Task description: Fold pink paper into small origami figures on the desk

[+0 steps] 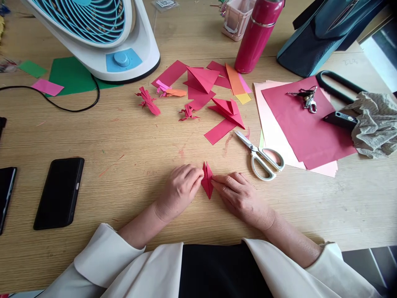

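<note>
Between my hands is a small red folded paper (207, 182), a narrow diamond with a slit down its upper half, held just at the table top. My left hand (182, 186) pinches its left edge, thumb and fingers pressed together. On the other side my right hand (240, 196) grips the right edge between closed fingertips. Beyond them sit finished-looking origami figures: a red one (149, 101), a smaller red one (187, 112) and a pink one (162, 87). Folded red pieces (228, 111) and cut strips (218, 130) lie near these.
White-handled scissors (263, 159) lie right of my hands. Paper sheets (297, 124) bear keys (310, 101) at the right, beside a crumpled grey cloth (376, 124). A fan (130, 54), a pink bottle (259, 37) and a dark bag (313, 41) stand behind. Phone (58, 193) at left.
</note>
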`<state>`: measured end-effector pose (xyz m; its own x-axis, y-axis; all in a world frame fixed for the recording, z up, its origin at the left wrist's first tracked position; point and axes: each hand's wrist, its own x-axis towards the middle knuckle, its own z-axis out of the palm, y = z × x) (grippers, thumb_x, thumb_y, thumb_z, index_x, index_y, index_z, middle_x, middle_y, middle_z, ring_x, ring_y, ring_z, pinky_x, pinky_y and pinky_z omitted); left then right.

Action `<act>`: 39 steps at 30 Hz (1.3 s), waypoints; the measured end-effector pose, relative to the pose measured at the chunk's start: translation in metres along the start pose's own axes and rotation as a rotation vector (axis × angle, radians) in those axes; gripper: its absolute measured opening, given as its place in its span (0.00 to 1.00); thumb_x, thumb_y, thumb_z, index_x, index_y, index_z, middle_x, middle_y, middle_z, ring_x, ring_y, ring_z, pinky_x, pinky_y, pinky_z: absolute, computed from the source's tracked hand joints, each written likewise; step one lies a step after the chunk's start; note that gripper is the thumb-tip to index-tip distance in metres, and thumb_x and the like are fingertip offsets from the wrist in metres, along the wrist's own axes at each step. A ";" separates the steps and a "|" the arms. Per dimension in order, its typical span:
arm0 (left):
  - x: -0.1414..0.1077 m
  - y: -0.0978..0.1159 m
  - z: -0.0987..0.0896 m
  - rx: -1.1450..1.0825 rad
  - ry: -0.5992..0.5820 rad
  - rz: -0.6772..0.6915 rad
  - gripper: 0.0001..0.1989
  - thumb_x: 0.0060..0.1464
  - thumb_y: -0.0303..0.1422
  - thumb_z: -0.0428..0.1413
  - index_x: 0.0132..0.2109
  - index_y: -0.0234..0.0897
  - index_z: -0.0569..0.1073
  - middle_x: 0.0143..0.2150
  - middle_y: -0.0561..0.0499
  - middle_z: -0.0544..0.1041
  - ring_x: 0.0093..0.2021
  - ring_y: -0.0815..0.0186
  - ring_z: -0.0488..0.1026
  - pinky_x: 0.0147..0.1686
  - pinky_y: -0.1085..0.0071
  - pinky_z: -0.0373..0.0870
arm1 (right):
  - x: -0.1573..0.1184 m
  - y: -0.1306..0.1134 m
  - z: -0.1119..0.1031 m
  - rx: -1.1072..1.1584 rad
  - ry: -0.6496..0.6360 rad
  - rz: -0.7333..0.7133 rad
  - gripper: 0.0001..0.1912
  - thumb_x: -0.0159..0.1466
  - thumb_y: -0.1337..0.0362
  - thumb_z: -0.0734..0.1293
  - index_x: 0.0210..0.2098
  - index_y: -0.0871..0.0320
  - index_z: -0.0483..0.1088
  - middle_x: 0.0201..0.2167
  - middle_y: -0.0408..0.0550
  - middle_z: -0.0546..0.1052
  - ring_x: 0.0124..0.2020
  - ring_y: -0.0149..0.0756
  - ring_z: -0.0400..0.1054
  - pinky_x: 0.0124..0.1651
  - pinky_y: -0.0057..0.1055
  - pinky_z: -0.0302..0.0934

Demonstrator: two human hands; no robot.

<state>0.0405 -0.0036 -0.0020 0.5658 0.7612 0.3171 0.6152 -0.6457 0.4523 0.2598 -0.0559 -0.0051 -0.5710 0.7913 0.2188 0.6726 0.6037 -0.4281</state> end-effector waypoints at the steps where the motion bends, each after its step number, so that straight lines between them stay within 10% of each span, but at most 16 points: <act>1: -0.001 -0.001 0.000 0.037 -0.009 0.037 0.06 0.64 0.23 0.50 0.40 0.36 0.70 0.36 0.49 0.75 0.37 0.64 0.73 0.41 0.67 0.70 | 0.000 0.000 0.000 0.002 0.003 0.000 0.22 0.70 0.74 0.60 0.63 0.60 0.65 0.57 0.54 0.74 0.46 0.43 0.66 0.49 0.43 0.65; 19: -0.021 0.015 -0.022 0.515 -0.335 0.203 0.26 0.64 0.35 0.54 0.67 0.33 0.66 0.70 0.44 0.63 0.51 0.53 0.69 0.43 0.58 0.72 | 0.000 0.000 -0.001 0.007 -0.003 0.014 0.22 0.71 0.72 0.60 0.63 0.59 0.65 0.55 0.56 0.74 0.45 0.42 0.66 0.49 0.42 0.65; 39: -0.018 0.011 -0.020 0.485 -0.455 0.148 0.40 0.57 0.51 0.58 0.70 0.37 0.60 0.74 0.48 0.55 0.67 0.43 0.58 0.56 0.49 0.66 | 0.002 -0.001 -0.003 -0.013 0.012 -0.003 0.21 0.71 0.72 0.59 0.62 0.61 0.66 0.53 0.58 0.75 0.43 0.43 0.66 0.47 0.43 0.66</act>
<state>0.0266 -0.0228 0.0137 0.7723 0.6297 -0.0835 0.6299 -0.7762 -0.0275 0.2589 -0.0543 -0.0018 -0.5670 0.7908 0.2308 0.6770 0.6069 -0.4164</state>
